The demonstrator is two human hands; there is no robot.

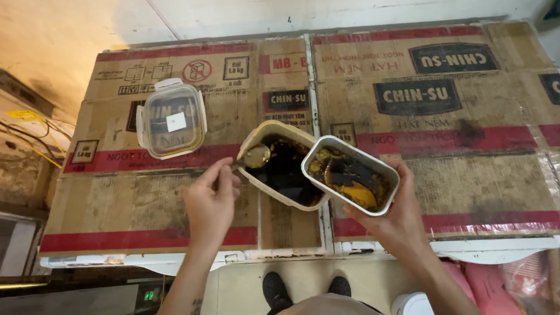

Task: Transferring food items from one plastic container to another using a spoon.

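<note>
White container (352, 182): rectangular, open-topped, held tilted in the right hand (393, 218), whose fingers are closed around its near underside. Contents dark and saucy with yellow-orange pieces. Its left corner overlaps the rim of the beige container.

Beige container (280, 172): rectangular, open, resting on the table (471, 181) near the middle seam, filled with dark liquid.

Spoon (255, 156): metal, bowl poised over the left rim of the beige container; handle pinched between the fingertips of the left hand (211, 201), that grip closed on it.

Clear lidded container (170, 119): rounded rectangle with snap tabs, a small white label on the lid, standing well apart to the upper left on the table.

Table covering: flattened brown cardboard (163, 208) with red bands and printed panels, stained dark in places, taped at the edges.

Below the table edge: tiled floor, black shoes (276, 289), a white round object (411, 309) at lower right.
</note>
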